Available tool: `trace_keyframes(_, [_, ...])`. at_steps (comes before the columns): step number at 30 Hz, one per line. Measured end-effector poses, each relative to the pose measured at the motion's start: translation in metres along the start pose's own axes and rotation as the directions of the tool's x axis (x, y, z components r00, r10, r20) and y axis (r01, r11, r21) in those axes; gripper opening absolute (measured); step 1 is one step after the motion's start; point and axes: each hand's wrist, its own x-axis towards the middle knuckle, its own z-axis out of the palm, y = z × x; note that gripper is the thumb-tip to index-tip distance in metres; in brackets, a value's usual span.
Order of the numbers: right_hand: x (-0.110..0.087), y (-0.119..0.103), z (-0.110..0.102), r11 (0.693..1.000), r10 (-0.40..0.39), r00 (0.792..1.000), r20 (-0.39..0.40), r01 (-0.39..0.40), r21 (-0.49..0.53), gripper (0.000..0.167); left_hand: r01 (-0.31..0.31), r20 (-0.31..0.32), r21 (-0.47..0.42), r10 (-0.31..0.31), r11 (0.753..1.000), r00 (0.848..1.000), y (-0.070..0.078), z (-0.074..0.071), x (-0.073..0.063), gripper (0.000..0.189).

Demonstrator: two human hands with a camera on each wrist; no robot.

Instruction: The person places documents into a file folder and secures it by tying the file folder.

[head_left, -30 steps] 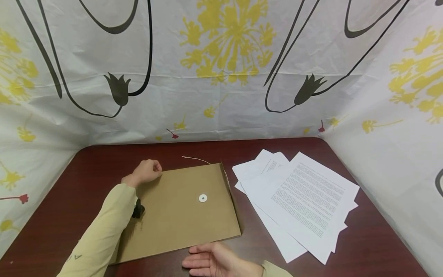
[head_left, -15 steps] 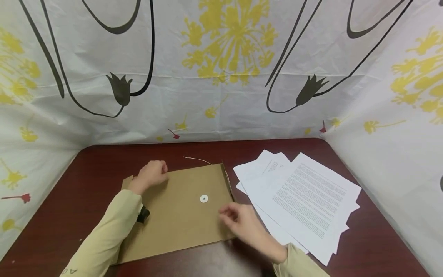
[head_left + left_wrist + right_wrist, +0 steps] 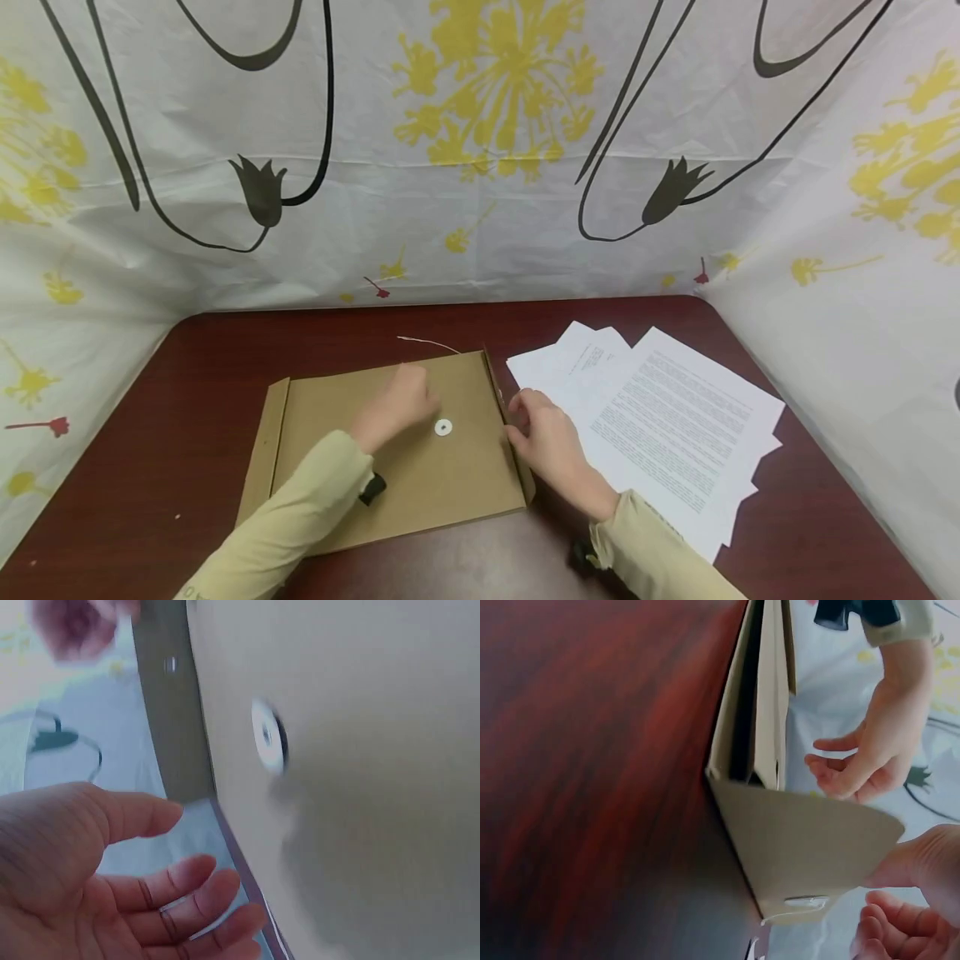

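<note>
A brown cardboard string-tie folder (image 3: 476, 475) lies on the dark red table, a white button (image 3: 443, 427) on its top. My left hand (image 3: 397, 406) hovers over the folder beside the button; in the left wrist view its thumb and fingers are apart, holding nothing. At the folder's right edge is my right hand (image 3: 551, 437). In the right wrist view a side flap (image 3: 802, 832) stands raised; the right thumb (image 3: 900, 864) meets its edge and the tip is hidden behind it. The other fingers look loosely curled, apart from the flap. A string (image 3: 802, 916) hangs at the flap.
Several printed sheets (image 3: 667, 425) lie fanned on the table (image 3: 360, 333) to the right of the folder. Another flap (image 3: 262, 450) extends at the folder's left side. A patterned white cloth (image 3: 360, 125) surrounds the table's back and sides.
My left hand has moved right from the folder's upper left edge to above its middle, uncovering the left flap. My right hand has risen from below the folder to its right edge.
</note>
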Motion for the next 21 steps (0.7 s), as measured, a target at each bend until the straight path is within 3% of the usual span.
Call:
trace_keyframes(4, [0.004,0.007,0.003,0.997,0.068,0.996,0.051,-0.069,0.020,0.022,0.006,-0.026,0.030,-0.005,1.000,1.000,0.023,0.016,-0.001,0.038])
trace_keyframes(11, [0.006,0.018,0.008,0.988,0.149,0.979,0.136,-0.154,0.025,0.009,-0.068,-0.080,0.103,0.076,0.992,0.994,0.057,0.047,0.001,0.044])
trace_keyframes(17, [0.008,0.023,0.008,0.975,0.198,0.961,0.194,-0.213,0.063,0.012,-0.074,-0.094,0.263,0.101,0.962,0.990,0.071,0.066,-0.001,0.041])
trace_keyframes(21, [0.008,0.026,0.007,0.967,0.224,0.951,0.212,-0.244,0.069,0.017,-0.032,-0.070,0.334,0.059,0.942,0.996,0.074,0.072,-0.002,0.039])
